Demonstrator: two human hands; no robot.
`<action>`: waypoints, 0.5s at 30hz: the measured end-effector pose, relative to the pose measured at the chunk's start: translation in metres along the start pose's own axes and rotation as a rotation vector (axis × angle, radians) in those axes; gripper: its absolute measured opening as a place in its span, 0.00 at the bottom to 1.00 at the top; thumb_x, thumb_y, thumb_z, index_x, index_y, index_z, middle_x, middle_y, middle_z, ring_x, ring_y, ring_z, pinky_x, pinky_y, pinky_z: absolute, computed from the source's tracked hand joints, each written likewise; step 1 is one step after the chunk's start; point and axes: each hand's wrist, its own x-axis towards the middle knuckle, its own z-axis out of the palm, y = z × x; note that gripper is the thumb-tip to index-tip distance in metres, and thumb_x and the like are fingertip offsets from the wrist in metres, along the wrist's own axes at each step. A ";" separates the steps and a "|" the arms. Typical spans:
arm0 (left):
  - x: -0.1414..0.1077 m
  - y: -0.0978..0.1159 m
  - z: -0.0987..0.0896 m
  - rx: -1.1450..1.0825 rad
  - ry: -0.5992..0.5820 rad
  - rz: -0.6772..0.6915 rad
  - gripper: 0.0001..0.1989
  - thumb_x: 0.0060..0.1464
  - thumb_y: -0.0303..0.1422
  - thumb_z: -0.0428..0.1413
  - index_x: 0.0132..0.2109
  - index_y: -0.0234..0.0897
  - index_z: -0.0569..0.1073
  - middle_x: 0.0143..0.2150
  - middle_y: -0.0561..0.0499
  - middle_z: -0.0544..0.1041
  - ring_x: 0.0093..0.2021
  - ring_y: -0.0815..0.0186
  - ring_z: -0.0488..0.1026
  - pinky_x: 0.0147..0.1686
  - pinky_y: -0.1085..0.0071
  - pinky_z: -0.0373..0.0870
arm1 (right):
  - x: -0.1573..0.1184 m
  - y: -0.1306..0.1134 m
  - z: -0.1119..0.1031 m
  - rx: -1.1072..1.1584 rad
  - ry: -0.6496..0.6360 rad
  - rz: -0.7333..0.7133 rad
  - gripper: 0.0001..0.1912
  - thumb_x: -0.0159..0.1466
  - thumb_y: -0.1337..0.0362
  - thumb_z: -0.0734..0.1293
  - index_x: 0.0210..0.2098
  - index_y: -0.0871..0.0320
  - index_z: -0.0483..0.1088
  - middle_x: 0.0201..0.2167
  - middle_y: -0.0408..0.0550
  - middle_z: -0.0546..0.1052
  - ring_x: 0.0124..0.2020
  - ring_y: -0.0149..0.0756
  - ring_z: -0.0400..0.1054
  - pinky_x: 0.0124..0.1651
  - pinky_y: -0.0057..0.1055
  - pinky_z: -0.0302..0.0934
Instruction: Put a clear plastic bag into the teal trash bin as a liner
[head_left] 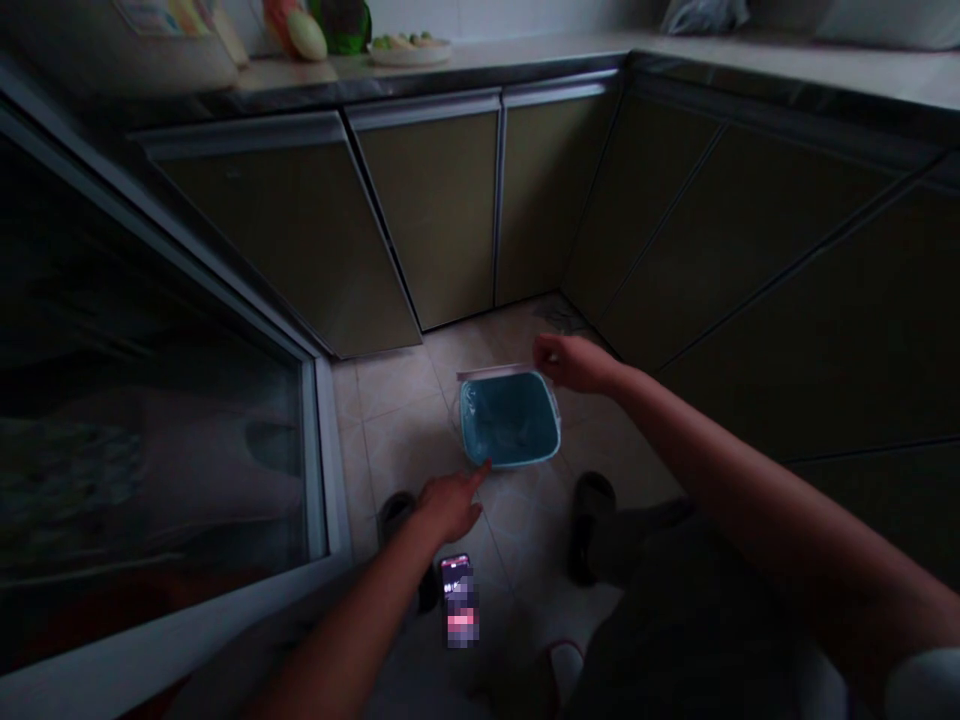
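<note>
A square blue plastic wastebasket (510,420) stands on the tiled floor, with a thin clear liner showing along its rim. My right hand (570,362) sits at the basket's far right corner, fingers bunched on or just over the rim; the dim light hides whether they grip it. A pale strip (495,372) runs along the far edge. My left hand (450,505) reaches from the lower left, its index finger extended toward the near rim and almost touching it. It holds nothing.
A phone (459,600) lies on the floor below my left hand, and dark slippers (592,525) sit on either side. Olive cabinets (439,210) wrap around the corner ahead, under a countertop bearing a plate of fruit (410,52). A glass-paneled door (150,400) stands at the left.
</note>
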 end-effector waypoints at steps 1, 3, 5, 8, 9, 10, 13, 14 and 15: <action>0.003 0.001 0.001 0.009 0.004 -0.003 0.38 0.63 0.40 0.52 0.77 0.49 0.50 0.62 0.35 0.76 0.58 0.42 0.76 0.56 0.47 0.70 | 0.012 0.003 -0.007 -0.020 0.055 -0.008 0.07 0.65 0.67 0.66 0.42 0.56 0.75 0.41 0.49 0.81 0.36 0.36 0.73 0.35 0.28 0.58; 0.010 0.000 0.004 0.024 -0.008 -0.007 0.38 0.63 0.40 0.53 0.77 0.50 0.51 0.61 0.35 0.76 0.58 0.42 0.76 0.55 0.47 0.70 | 0.036 0.010 -0.016 -0.064 0.156 0.000 0.10 0.65 0.67 0.66 0.45 0.55 0.76 0.44 0.49 0.81 0.40 0.39 0.74 0.39 0.29 0.61; 0.015 -0.001 0.008 0.032 -0.029 -0.004 0.38 0.62 0.39 0.53 0.76 0.49 0.54 0.62 0.35 0.76 0.58 0.41 0.76 0.56 0.46 0.70 | 0.055 0.017 -0.021 -0.105 0.225 0.015 0.15 0.66 0.65 0.66 0.51 0.53 0.76 0.49 0.51 0.79 0.45 0.43 0.73 0.43 0.33 0.63; 0.023 -0.004 0.012 0.016 -0.039 0.005 0.36 0.61 0.38 0.54 0.75 0.47 0.59 0.63 0.34 0.75 0.60 0.41 0.74 0.57 0.45 0.69 | 0.070 0.025 -0.022 -0.145 0.257 0.036 0.22 0.66 0.63 0.66 0.59 0.50 0.74 0.59 0.53 0.73 0.50 0.47 0.73 0.50 0.39 0.66; 0.025 -0.004 0.013 0.007 -0.037 0.005 0.36 0.61 0.38 0.55 0.75 0.47 0.60 0.64 0.35 0.75 0.61 0.41 0.74 0.57 0.45 0.69 | 0.071 0.028 -0.021 -0.147 0.257 0.039 0.24 0.66 0.62 0.66 0.61 0.49 0.73 0.62 0.54 0.71 0.51 0.47 0.73 0.51 0.40 0.67; 0.027 -0.004 0.014 -0.001 -0.036 0.004 0.36 0.60 0.38 0.55 0.74 0.48 0.60 0.64 0.36 0.75 0.61 0.42 0.74 0.58 0.45 0.68 | 0.071 0.030 -0.019 -0.146 0.257 0.039 0.25 0.66 0.62 0.66 0.62 0.49 0.71 0.64 0.54 0.69 0.51 0.48 0.73 0.51 0.41 0.67; 0.033 -0.006 0.015 -0.021 -0.035 0.008 0.36 0.60 0.39 0.55 0.74 0.49 0.61 0.65 0.39 0.75 0.62 0.44 0.74 0.59 0.48 0.69 | 0.067 0.037 -0.012 -0.129 0.259 0.026 0.30 0.65 0.62 0.66 0.67 0.49 0.67 0.67 0.55 0.65 0.52 0.49 0.73 0.52 0.42 0.68; 0.036 -0.007 0.016 -0.035 -0.033 0.016 0.35 0.60 0.39 0.55 0.74 0.49 0.62 0.65 0.39 0.75 0.62 0.45 0.74 0.59 0.50 0.69 | 0.064 0.039 -0.010 -0.122 0.261 0.024 0.31 0.65 0.62 0.66 0.68 0.49 0.66 0.67 0.55 0.65 0.52 0.49 0.73 0.52 0.43 0.68; 0.039 -0.010 0.017 -0.058 -0.030 0.022 0.34 0.60 0.39 0.55 0.72 0.48 0.64 0.65 0.40 0.75 0.62 0.46 0.74 0.59 0.51 0.69 | 0.062 0.041 -0.008 -0.115 0.265 0.023 0.32 0.65 0.62 0.66 0.68 0.49 0.65 0.68 0.56 0.64 0.53 0.49 0.72 0.53 0.43 0.68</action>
